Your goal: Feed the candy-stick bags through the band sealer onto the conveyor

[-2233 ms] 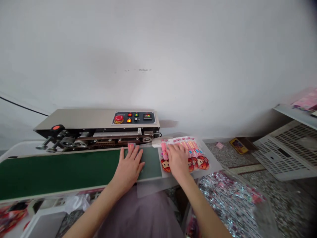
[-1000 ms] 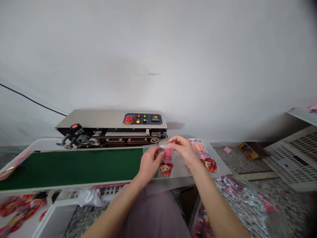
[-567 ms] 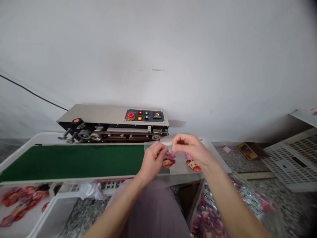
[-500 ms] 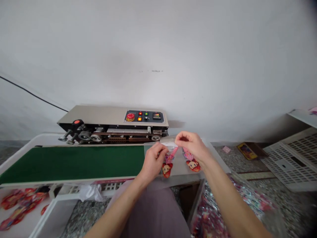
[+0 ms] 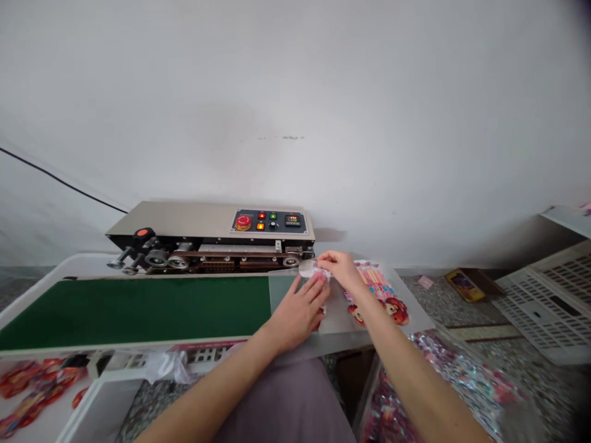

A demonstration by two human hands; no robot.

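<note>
My left hand (image 5: 299, 311) lies flat, fingers stretched out, pressing a small pink cartoon packet down at the right end of the green conveyor belt (image 5: 138, 307). Only a sliver of that packet shows under the palm. My right hand (image 5: 340, 271) pinches the packet's clear top edge (image 5: 308, 269) close to the intake of the band sealing machine (image 5: 212, 237). A pile of like packets (image 5: 381, 292) with pink stripes and red-haired cartoon heads lies on a clear sheet just right of my right hand.
The sealer's panel has a red stop button (image 5: 243, 221) and lit indicators. White slatted crates (image 5: 547, 295) stand at the right. A bag of shiny wrapped sweets (image 5: 443, 381) sits by my right forearm. Red packets (image 5: 28, 394) lie at lower left. A yellow packet (image 5: 464, 284) lies on the speckled floor.
Both hands lifted one packet off the pile and held it up between them. Now it is laid down, with my left hand flattened on it and my right pinching its top edge.
</note>
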